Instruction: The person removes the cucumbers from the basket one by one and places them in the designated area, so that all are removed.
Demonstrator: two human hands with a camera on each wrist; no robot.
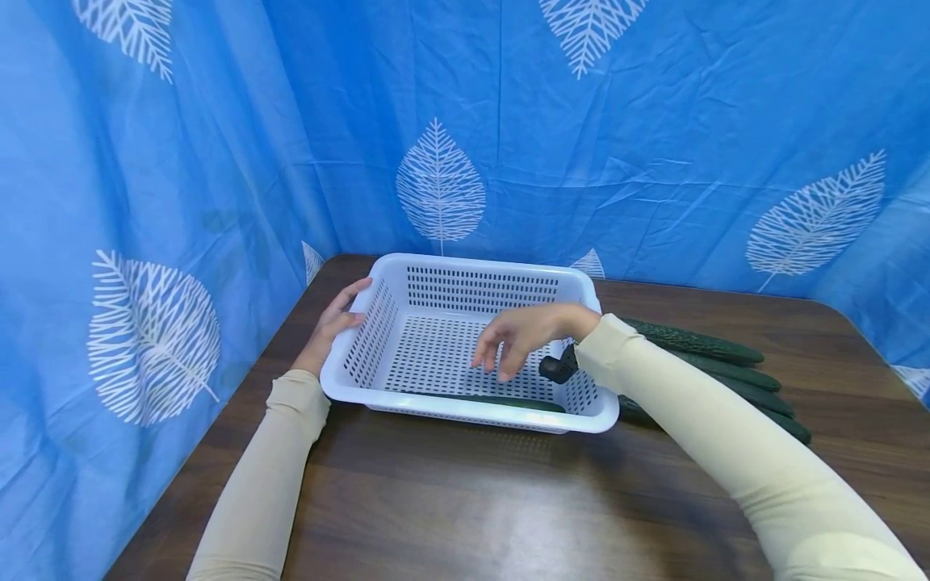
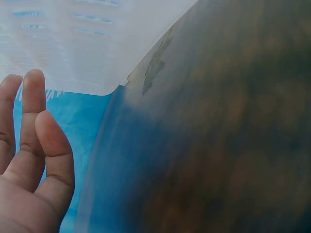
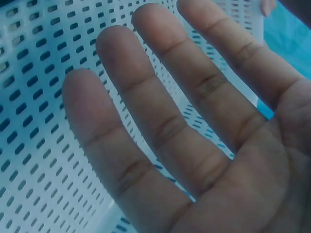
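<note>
A white perforated plastic basket (image 1: pixel 465 270) sits on the brown wooden table (image 1: pixel 465 500). One dark green cucumber (image 1: pixel 508 401) lies inside along its near wall. My left hand (image 1: pixel 330 327) rests against the basket's left rim with its fingers (image 2: pixel 34 126) straight. Over the basket's inside hovers my right hand (image 1: pixel 512 339), open and holding nothing; in the right wrist view its fingers (image 3: pixel 160 111) are spread above the holed floor (image 3: pixel 43 160). Several more cucumbers (image 1: pixel 715 367) lie on the table just right of the basket.
A blue curtain (image 1: pixel 654 137) with white leaf prints closes off the back and left sides of the table. A small black wrist-camera mount (image 1: pixel 558 367) shows under my right wrist. Bare wood lies in front of the basket.
</note>
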